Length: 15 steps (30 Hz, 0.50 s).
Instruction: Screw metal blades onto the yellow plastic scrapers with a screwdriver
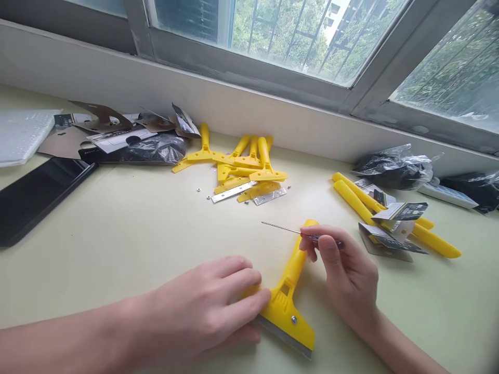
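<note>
A yellow scraper (284,307) lies on the table before me, its grey blade edge toward me and its handle pointing away. One screw (294,320) shows on the right part of its head. My left hand (218,301) is closed on the head's left end, hiding that part. My right hand (346,270) grips a thin screwdriver (281,227) by its dark handle. The screwdriver's shaft points left, above the scraper's handle, and its tip touches nothing. The fingers of my right hand are beside the top of that handle.
Several yellow scraper parts (249,162), a loose metal blade (234,191) and small nuts (198,189) lie toward the window wall. At the right are yellow scrapers (353,200) with card labels (401,213). A dark phone (39,192) and opened packaging (128,140) lie at the left.
</note>
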{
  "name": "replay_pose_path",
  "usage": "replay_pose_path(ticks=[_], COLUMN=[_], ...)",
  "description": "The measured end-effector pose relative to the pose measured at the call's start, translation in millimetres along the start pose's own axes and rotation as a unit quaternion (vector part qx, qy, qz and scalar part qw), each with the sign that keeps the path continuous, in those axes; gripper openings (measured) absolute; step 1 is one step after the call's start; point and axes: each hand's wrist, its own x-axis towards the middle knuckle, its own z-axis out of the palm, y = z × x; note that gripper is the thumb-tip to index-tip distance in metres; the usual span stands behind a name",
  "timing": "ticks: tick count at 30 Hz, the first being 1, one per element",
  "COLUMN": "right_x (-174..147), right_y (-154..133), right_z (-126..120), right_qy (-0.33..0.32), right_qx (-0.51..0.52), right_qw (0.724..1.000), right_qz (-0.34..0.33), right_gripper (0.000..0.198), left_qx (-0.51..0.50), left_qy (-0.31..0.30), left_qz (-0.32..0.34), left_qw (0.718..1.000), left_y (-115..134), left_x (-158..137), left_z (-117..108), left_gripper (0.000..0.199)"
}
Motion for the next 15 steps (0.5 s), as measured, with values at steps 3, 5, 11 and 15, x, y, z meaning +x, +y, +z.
replay_pose_path(ticks=[3, 5, 11, 15], right_x=[3.5, 5.5, 0.8, -12.7], right_y=[2.5, 3.6, -5.7, -17.1], right_z=[3.8, 6.8, 11.1, 4.8], right_qy=[-0.01, -0.029, -0.119, -0.143], right_qx=[-0.035, -0.078, -0.231, -0.239], right_qw=[0.999, 0.996, 0.951, 0.94], right_qz=[0.015, -0.01, -0.171, -0.196], right_gripper=[0.019, 0.017, 0.021, 0.016], left_qx=[0.063, 0.086, 0.094, 0.145], left_qy=[0.004, -0.009, -0.002, 0.008], left_qz=[0.03, 0.015, -0.066, -0.061], left_qw=[0.998, 0.996, 0.993, 0.988], left_y=[4.7, 11.8, 38.6, 54.2], left_x=[2.3, 3.1, -2.2, -14.1], left_z=[3.3, 3.0, 0.3, 9.7], left_gripper=[0.033, 0.046, 0.058, 0.032])
